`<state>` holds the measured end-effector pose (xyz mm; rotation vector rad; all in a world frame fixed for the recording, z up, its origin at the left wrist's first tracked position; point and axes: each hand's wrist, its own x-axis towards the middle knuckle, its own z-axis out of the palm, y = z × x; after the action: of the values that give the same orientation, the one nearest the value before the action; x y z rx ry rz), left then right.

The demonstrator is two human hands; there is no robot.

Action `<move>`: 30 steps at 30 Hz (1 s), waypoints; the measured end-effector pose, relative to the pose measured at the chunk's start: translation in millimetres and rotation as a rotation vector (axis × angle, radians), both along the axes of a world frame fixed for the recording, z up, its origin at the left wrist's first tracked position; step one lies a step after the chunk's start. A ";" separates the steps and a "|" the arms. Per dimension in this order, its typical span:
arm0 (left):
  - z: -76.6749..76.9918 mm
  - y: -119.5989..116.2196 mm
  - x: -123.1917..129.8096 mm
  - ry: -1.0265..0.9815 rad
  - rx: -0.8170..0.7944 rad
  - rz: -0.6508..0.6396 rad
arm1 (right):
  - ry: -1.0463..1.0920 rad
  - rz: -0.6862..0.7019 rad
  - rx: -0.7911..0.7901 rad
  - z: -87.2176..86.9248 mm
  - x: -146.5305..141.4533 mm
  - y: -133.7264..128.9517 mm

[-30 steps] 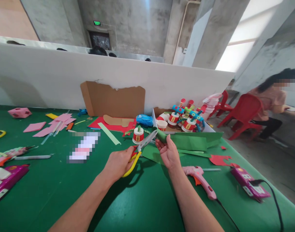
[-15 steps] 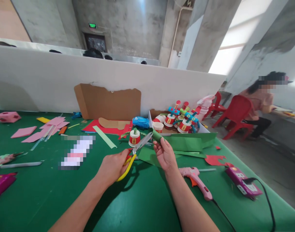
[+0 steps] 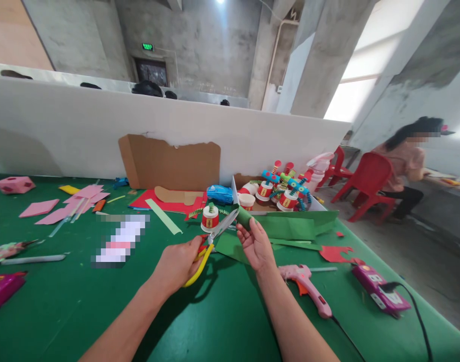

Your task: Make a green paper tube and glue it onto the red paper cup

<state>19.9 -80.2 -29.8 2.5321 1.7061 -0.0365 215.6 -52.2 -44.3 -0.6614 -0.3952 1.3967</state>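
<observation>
My left hand (image 3: 180, 261) is closed round the handles of the yellow and red scissors (image 3: 202, 264). The scissor blades point up and right and meet the left end of a rolled green paper (image 3: 244, 217). Thumb and fingers of my right hand (image 3: 257, 244) pinch that roll from the right. Just behind the scissors stands a small red and white paper cup (image 3: 210, 219) with folded green strips on it. Green paper sheets (image 3: 290, 226) lie behind and to the right of my right hand.
A pink glue gun (image 3: 309, 289) and purple box (image 3: 381, 289) lie at right. Behind are a box of cup figures (image 3: 286, 198), a blue packet (image 3: 220, 194) and cardboard (image 3: 173, 163). Pink papers (image 3: 77, 203) lie left. A person (image 3: 407, 156) sits far right.
The view has shifted slightly. Both hands keep nearly the same pose, with the scissor blades still at the green roll.
</observation>
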 end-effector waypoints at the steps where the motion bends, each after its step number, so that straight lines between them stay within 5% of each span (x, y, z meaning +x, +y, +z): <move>1: 0.2 0.0 0.2 -0.001 -0.002 0.001 | -0.001 -0.001 -0.003 0.5 -0.2 -0.2; 30: 1.6 0.1 1.1 0.001 -0.018 -0.008 | 0.030 -0.040 -0.002 2.9 -3.9 0.4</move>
<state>21.0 -80.1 -28.3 2.5262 1.6884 -0.0531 211.8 -51.8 -41.4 -0.6463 -0.3546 1.3675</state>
